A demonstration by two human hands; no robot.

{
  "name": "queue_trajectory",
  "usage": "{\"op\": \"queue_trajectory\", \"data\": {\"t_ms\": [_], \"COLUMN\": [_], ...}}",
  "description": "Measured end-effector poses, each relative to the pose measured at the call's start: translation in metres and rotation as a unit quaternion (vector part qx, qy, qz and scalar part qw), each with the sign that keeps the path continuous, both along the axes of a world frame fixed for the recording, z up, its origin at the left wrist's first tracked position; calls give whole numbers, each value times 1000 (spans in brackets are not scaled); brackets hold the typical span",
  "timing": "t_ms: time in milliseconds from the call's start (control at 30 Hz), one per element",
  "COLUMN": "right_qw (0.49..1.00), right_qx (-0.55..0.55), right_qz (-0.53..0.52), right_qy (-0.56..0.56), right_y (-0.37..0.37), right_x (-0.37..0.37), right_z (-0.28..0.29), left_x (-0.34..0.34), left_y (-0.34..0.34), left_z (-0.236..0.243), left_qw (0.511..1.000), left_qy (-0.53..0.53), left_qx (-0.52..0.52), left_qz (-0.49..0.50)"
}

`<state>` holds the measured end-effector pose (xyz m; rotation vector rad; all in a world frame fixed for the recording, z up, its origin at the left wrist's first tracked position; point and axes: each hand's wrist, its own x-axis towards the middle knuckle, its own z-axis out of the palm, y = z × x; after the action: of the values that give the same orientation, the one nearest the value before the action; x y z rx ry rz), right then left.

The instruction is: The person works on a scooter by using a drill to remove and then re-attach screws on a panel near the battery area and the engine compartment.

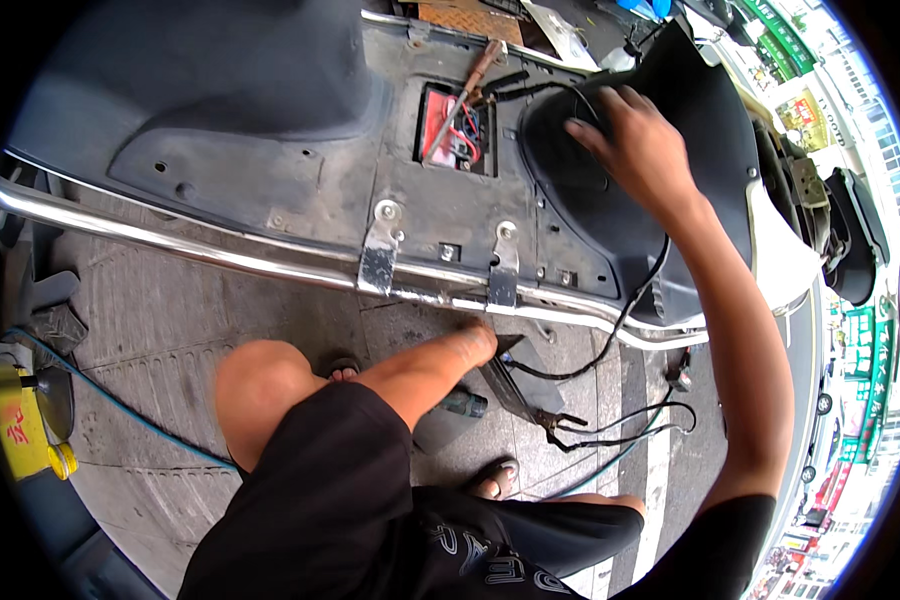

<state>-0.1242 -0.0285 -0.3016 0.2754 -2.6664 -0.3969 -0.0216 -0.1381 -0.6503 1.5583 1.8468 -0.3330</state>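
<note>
Here, the black cable [532,91] lies mostly left of the nearer right hand [635,140], its long axis running crosswise from the open compartment [420,125] toward the fingers. They curve loosely, thumb apart; whether they grip it, I cannot tell. The left hand [481,341] is lower, by the chrome rail [220,254], its fingers hidden.
</note>
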Motion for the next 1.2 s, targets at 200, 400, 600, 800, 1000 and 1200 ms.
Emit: {"op": "queue_trajectory", "data": {"t_ms": [200, 400, 600, 800, 1000, 1200], "right_qw": [973, 886, 902, 926, 943, 940], "right_qx": [-82, -228, -279, -294, -266, -203], "right_qz": [-171, -274, -252, -218, -118, -29], "right_qy": [-132, -296, -215, -97, -164, -274], "right_y": [-4, -1, -11, 29, -7, -13], "right_x": [-128, -140, -141, -113, 28, 173], "right_z": [-43, -41, -45, -45, 37, -31], "left_x": [7, 2, -3, 10, -1, -16], "left_y": [5, 1, -6, 8, -5, -20], "left_z": [-23, -32, -40, -35, -25, -24], "left_qw": [998, 984, 946, 967, 966, 961], "left_qy": [-36, -163, -274, -171, -122, -188], "left_qx": [37, 4, 92, 160, 213, 143], "left_qz": [37, 65, 144, 100, 86, 147]}}
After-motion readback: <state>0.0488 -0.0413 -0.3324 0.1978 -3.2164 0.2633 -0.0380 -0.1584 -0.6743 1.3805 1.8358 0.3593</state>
